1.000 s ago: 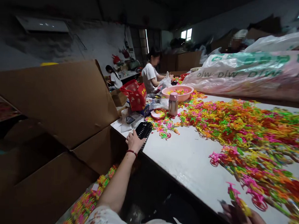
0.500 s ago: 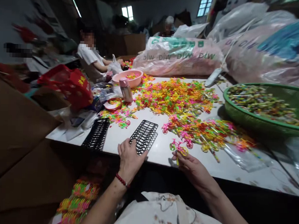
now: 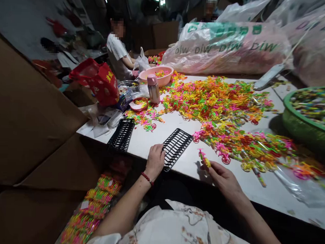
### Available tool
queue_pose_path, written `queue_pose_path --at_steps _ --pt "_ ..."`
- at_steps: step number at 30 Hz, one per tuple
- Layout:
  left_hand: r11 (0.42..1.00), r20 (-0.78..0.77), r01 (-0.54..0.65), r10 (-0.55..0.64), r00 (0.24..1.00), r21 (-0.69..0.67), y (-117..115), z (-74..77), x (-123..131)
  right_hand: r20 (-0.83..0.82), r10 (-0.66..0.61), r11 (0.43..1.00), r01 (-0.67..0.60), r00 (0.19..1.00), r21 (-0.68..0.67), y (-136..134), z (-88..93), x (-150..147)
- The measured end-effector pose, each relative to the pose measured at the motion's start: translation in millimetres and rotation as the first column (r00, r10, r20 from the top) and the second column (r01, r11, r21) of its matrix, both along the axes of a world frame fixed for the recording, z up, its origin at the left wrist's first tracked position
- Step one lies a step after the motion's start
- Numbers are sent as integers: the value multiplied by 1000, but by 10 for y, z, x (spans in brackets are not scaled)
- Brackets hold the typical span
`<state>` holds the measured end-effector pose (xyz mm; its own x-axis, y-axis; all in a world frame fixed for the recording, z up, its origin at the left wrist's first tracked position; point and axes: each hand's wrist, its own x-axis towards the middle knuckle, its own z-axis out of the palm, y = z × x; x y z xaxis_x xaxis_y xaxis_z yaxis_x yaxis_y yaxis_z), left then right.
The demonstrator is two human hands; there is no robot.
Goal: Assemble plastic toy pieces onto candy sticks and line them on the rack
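Currently, left fingers point(image 3: 159, 149) grip a rack point(image 3: 177, 147) by its edge, right fingers point(image 3: 216, 166) a toy point(image 3: 204, 159); bare tabletop point(image 3: 189, 159) between.

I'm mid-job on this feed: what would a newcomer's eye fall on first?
Probably the bright heap of small plastic pieces spread across the white table. Next, the green basin at the right and the red bag towards the left. Up front, the left hand is at a black slotted tray, and the right hand holds a multicoloured plastic piece.
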<state>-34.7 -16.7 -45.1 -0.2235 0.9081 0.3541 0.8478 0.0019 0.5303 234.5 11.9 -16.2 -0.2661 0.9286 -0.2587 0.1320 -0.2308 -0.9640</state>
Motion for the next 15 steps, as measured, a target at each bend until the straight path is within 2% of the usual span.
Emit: queue_pose_path --at_steps 2,5,8,11,15 --pt "999 41 -31 30 999 13 12 -32 -39 36 3 1000 -4 999 29 27 -23 -15" --pt "998 73 -57 56 996 16 28 -55 -53 2 -14 1000 14 1000 -20 28 -26 -58" --pt "998 130 -53 50 990 17 51 -31 -59 -36 -52 997 50 998 -59 11 -14 -96" --pt "999 185 -44 40 982 19 88 11 -72 -39 -33 998 31 999 -61 1 -20 -99" --pt "1000 154 -22 23 988 -5 138 41 -72 84 6 1000 -4 996 -25 8 -74 -60"
